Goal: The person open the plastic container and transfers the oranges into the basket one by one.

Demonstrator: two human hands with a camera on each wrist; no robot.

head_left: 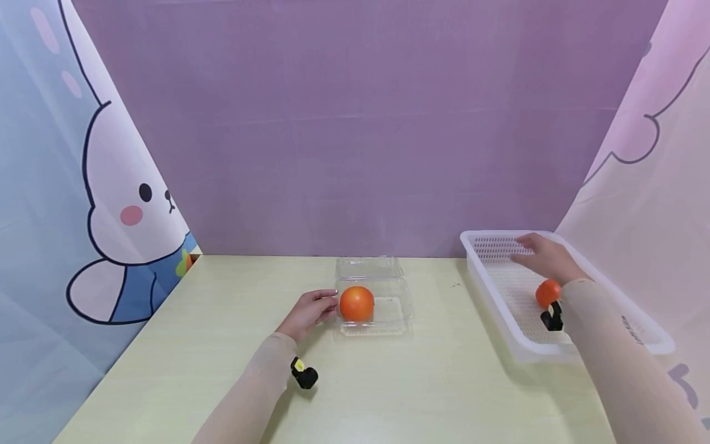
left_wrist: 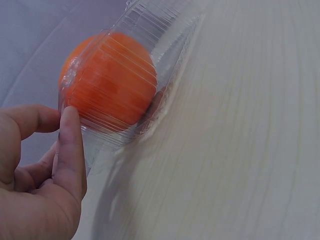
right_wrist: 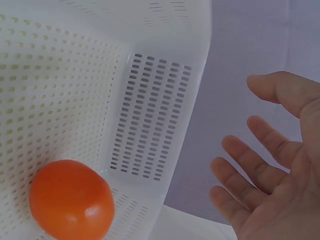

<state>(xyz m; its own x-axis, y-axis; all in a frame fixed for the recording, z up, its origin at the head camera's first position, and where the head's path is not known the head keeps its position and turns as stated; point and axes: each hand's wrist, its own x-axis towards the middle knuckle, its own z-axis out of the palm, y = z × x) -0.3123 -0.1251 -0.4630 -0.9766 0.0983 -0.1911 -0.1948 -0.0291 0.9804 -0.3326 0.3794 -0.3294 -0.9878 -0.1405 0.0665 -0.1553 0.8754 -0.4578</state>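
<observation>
Step looks like mid-pack, judging by the layout. Clear box (head_left: 392, 308) sits near the middle of the bench's (head_left: 421, 382) far edge, lid (head_left: 366, 267) laid back toward that edge. One fruit (head_left: 357, 304) is in the box's left half, with room on its right.

Left hand (head_left: 310, 313): thumb and finger close together at the box's left edge. Can't tell if they pinch the rim or just steady it.

Right hand (head_left: 546, 254): fingers apart, holding nothing, over the far end of the white basket (head_left: 495, 299) at the bench's right edge. Second fruit (head_left: 546, 292) is on the basket floor, nearer the wrist than the fingertips, not touched.

Next move, my read: bring the right hand back toward the near edge and down, fingers wide enough to wrap the fruit; left keeps the box from sliding.
</observation>
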